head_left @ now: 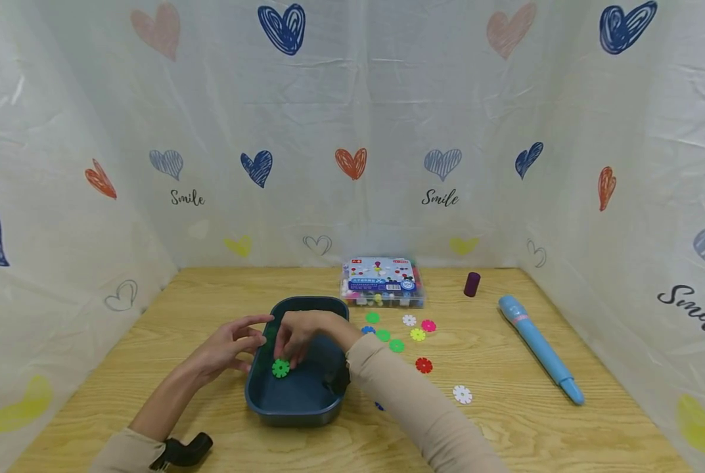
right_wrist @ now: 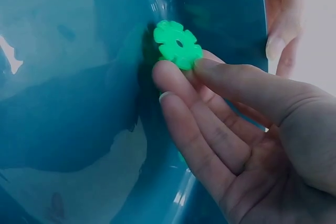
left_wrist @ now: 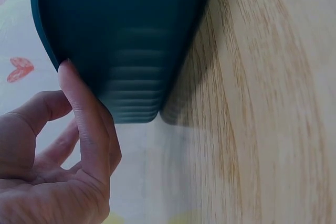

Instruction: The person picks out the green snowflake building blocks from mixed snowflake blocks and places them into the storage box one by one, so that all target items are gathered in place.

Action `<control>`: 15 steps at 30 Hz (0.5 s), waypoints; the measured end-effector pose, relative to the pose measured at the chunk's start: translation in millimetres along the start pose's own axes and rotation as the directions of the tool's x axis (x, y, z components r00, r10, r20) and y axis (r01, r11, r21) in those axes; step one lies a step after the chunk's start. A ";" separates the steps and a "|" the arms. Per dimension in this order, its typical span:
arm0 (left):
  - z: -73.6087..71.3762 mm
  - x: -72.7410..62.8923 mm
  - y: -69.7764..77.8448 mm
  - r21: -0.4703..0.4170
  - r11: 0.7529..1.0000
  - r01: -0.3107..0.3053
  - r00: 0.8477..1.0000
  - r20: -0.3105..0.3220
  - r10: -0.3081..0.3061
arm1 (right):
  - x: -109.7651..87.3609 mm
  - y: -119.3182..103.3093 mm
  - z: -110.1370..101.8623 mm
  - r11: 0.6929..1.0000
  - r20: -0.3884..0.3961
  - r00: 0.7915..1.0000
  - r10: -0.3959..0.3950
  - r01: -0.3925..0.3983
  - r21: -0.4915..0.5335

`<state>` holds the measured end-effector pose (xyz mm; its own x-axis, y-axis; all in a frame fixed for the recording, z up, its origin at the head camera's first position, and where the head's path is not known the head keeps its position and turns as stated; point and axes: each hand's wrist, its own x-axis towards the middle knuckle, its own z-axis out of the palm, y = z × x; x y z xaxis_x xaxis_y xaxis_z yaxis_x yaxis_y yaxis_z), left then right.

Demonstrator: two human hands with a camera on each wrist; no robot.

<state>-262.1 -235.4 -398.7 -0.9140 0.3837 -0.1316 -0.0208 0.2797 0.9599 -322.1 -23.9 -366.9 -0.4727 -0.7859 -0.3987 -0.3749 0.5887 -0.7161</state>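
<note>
A dark blue-green plastic tub (head_left: 299, 418) stands left of the middle of the table. Inside it, my right hand (head_left: 306, 330) pinches a green snowflake disc (head_left: 280, 368) between thumb and fingertips. The right wrist view shows the notched disc (right_wrist: 169, 39) held by its edge, close to the tub's side wall. My left hand (head_left: 227, 348) is at the tub's left side with its fingers loosely extended. In the left wrist view a fingertip touches the tub's rim (left_wrist: 44, 43).
Several loose discs lie right of the tub, including a red one (head_left: 424, 365) and a white one (head_left: 462, 394). Behind them is a clear case of small parts (head_left: 382, 282). A purple cylinder (head_left: 472, 284) and a blue microphone-shaped stick (head_left: 538, 348) are farther right.
</note>
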 end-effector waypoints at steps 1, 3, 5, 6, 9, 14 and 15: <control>0.1 0.1 0.2 -0.002 1.000 -0.001 1.000 0.001 0.001 | 0.2 -0.2 0.4 1.000 0.005 1.000 0.003 -0.003 -0.002; 0.3 0.2 0.8 -0.006 1.000 0.000 1.000 0.001 0.000 | 1.0 -0.5 1.1 1.000 0.022 1.000 0.014 -0.014 -0.011; 0.4 0.2 1.0 -0.007 1.000 0.000 1.000 0.001 0.000 | 1.8 -0.8 1.9 1.000 0.037 0.999 0.024 -0.024 -0.019; 0.4 0.2 1.0 -0.007 1.000 0.000 1.000 0.002 0.000 | 2.1 -1.0 2.2 0.999 0.043 0.999 0.028 -0.027 -0.021; 0.3 0.0 0.9 -0.004 1.000 0.000 1.000 0.002 0.000 | 3.2 -1.3 3.0 0.999 0.051 0.998 0.037 -0.036 -0.025; 0.3 0.0 0.4 0.000 1.000 -0.001 1.000 0.002 0.001 | 3.9 -1.6 3.6 0.998 0.057 0.997 0.054 -0.053 -0.013; 0.3 0.0 0.4 0.001 1.000 -0.002 1.000 0.001 0.002 | 3.8 -1.6 3.6 0.998 0.058 0.997 0.057 -0.056 -0.009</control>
<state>-262.0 -235.0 -398.4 -0.9137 0.3849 -0.1304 -0.0190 0.2800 0.9598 -320.5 -28.5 -369.4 -0.4458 -0.7610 -0.4714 -0.3553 0.6338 -0.6871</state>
